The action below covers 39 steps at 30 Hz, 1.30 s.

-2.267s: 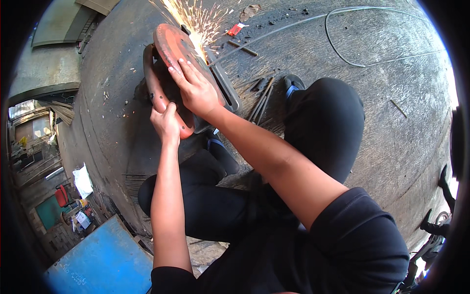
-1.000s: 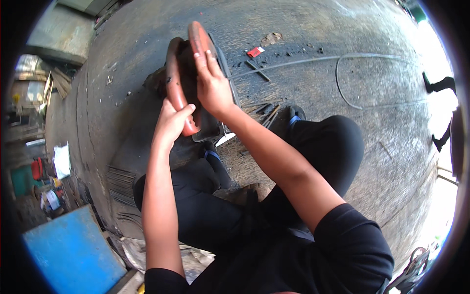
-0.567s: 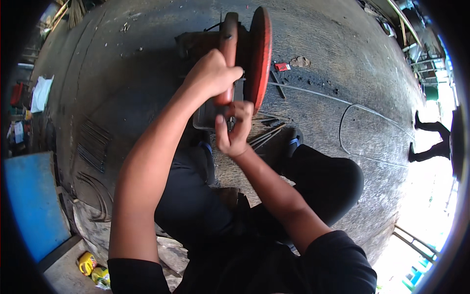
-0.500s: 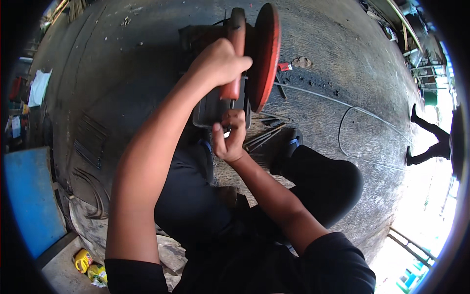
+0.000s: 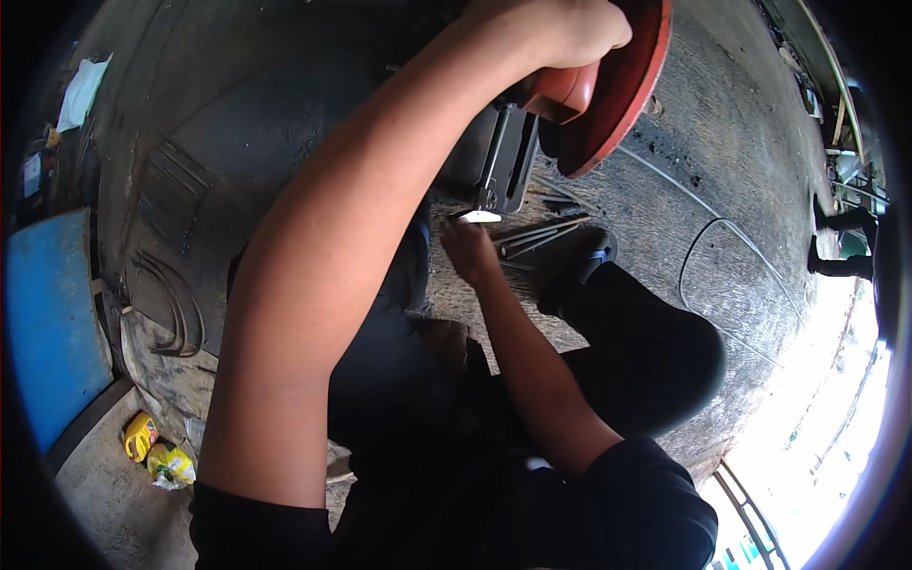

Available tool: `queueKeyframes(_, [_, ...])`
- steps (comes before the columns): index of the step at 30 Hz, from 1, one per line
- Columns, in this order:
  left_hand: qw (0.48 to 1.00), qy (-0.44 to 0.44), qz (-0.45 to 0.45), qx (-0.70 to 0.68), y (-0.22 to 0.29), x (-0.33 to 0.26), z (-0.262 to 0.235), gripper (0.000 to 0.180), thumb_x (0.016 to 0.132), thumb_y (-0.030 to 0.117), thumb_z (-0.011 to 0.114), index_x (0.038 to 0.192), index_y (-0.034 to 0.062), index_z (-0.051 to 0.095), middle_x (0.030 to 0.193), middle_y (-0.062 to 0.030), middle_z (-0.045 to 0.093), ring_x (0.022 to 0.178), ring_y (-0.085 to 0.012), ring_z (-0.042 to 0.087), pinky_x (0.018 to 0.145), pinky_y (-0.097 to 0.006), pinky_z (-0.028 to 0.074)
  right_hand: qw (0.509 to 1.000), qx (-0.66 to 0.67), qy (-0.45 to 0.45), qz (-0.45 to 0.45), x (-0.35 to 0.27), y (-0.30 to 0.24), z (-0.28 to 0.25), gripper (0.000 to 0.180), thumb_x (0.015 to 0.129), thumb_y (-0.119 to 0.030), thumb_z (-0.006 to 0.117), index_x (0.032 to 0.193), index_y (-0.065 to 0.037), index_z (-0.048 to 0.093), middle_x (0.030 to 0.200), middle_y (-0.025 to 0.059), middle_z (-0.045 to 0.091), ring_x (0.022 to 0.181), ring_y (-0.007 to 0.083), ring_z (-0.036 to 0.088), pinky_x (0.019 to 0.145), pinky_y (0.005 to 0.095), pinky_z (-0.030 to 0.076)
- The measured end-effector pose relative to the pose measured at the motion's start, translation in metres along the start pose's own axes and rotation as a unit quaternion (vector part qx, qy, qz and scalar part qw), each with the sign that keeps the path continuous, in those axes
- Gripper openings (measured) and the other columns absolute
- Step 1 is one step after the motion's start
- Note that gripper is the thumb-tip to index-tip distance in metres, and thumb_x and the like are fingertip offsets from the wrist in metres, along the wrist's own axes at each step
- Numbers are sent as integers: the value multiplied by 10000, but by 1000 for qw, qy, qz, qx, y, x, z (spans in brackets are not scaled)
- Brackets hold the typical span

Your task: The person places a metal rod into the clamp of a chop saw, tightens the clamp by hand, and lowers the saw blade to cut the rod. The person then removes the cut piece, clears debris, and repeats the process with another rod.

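Observation:
A cut-off saw with a round red blade guard (image 5: 622,119) stands on the floor in front of me. My left hand (image 5: 581,33) reaches across to the top of the view, its fingers closed over the saw's red handle (image 5: 565,93). Below the handle, a long metal screw rod (image 5: 494,152) runs toward me along the dark saw base (image 5: 521,176). At its near end is a bright flat metal piece (image 5: 478,217). My right hand (image 5: 470,255) is right beside that piece; its fingers are shadowed and blurred, so their grip is unclear.
Several thin metal rods (image 5: 541,236) lie beside my right foot. A cable (image 5: 703,228) loops across the floor at the right. Bent bars (image 5: 180,309) and a blue panel (image 5: 57,332) are at the left, with yellow packages (image 5: 157,451) below. Another person's legs (image 5: 841,237) show far right.
My left hand has moved up and right with the saw's handle, and the red guard has shifted right. My right hand has dropped below the rod's near end. The whole view has shifted slightly.

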<state>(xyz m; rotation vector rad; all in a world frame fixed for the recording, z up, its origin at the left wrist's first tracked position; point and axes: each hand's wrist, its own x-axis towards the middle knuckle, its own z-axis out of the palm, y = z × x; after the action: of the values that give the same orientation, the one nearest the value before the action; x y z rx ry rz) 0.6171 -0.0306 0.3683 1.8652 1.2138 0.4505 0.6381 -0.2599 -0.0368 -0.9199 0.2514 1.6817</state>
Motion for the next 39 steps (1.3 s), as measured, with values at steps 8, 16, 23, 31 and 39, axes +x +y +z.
queueKeyframes(8, [999, -36, 3, -19, 15, -1, 2, 337, 685, 281, 544, 606, -33, 641, 707, -232, 657, 685, -299, 661, 718, -385, 505, 747, -617, 1, -247, 6, -8, -14, 334, 897, -320, 595, 1027, -14, 627, 940, 210, 628, 913, 353, 588, 832, 388, 473])
queueKeyframes(16, [999, -24, -47, 10, 8, -4, 1, 334, 693, 283, 551, 555, -12, 624, 621, -190, 640, 608, -275, 640, 672, -383, 494, 996, 48, 11, 80, -3, -18, 12, 207, 900, -35, 587, 1026, -107, 440, 1012, 77, 558, 972, 241, 564, 922, 412, 478])
queueKeyframes(23, [1000, -24, -9, -16, -3, -3, -1, 355, 711, 305, 572, 549, -9, 607, 603, -181, 627, 582, -269, 625, 614, -383, 480, 1000, -17, -19, 3, 11, -11, 4, 235, 863, -27, 651, 1022, -25, 478, 955, 102, 580, 875, 217, 584, 795, 338, 498])
queueKeyframes(31, [999, -42, 5, -14, 5, 10, 4, 359, 714, 316, 588, 592, -21, 615, 619, -194, 630, 582, -283, 623, 593, -392, 470, 991, -69, 47, -102, 23, 7, -39, 351, 883, -306, 574, 1061, -11, 507, 968, 158, 611, 879, 277, 616, 800, 423, 489])
queueKeyframes(39, [999, -29, -24, 6, 6, 4, 8, 385, 727, 320, 572, 531, -9, 615, 588, -183, 630, 557, -268, 628, 633, -380, 491, 980, 154, 105, 66, 28, -33, -20, 351, 959, -253, 427, 1173, 23, 468, 1151, 192, 569, 1095, 289, 554, 937, 380, 445])
